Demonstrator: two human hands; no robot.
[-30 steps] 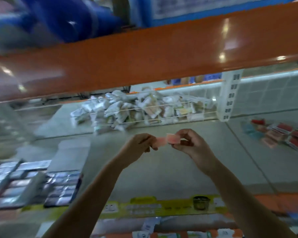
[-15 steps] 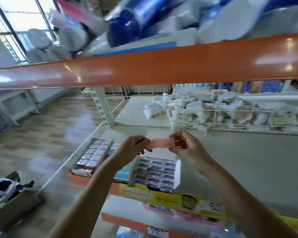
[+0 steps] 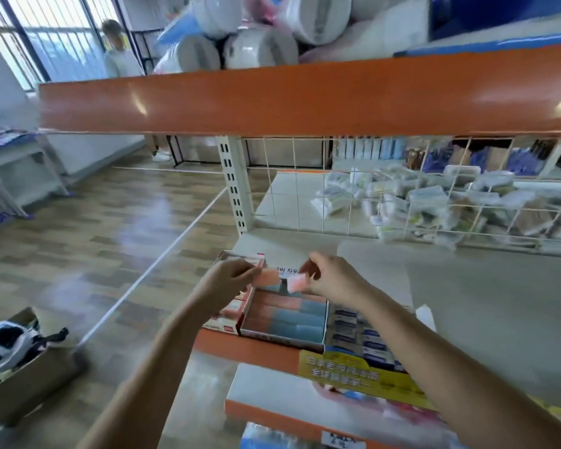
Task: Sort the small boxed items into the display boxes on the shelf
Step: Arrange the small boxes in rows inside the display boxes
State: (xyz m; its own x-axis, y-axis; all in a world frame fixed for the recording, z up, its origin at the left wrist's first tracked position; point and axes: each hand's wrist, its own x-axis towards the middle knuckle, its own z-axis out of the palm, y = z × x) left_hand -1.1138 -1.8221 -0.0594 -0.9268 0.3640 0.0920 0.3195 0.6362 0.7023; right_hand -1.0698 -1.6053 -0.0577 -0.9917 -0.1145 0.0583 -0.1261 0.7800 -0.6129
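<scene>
My left hand (image 3: pixel 229 278) pinches a small pink boxed item (image 3: pixel 269 275) and my right hand (image 3: pixel 332 277) pinches a second small pink boxed item (image 3: pixel 295 282). The two pieces are a little apart and hover over the back of a display box (image 3: pixel 284 319) filled with rows of pink and blue items. To its left stands a red-edged display box (image 3: pixel 230 314) with pink items, partly hidden by my left forearm. At its right is a display box of blue-and-white items (image 3: pixel 357 335). All three rest at the front left corner of the grey shelf (image 3: pixel 483 303).
An orange beam (image 3: pixel 305 98) crosses overhead with white rolls above it. A wire grid (image 3: pixel 402 189) behind the shelf fronts a heap of plastic-wrapped packs. A cardboard box (image 3: pixel 23 377) with clothing sits on the wooden floor at left. A person (image 3: pixel 119 53) stands far back left.
The view swung left, bringing the display boxes under my hands. The pink items, held together end to end before, are now separated, one in each hand.
</scene>
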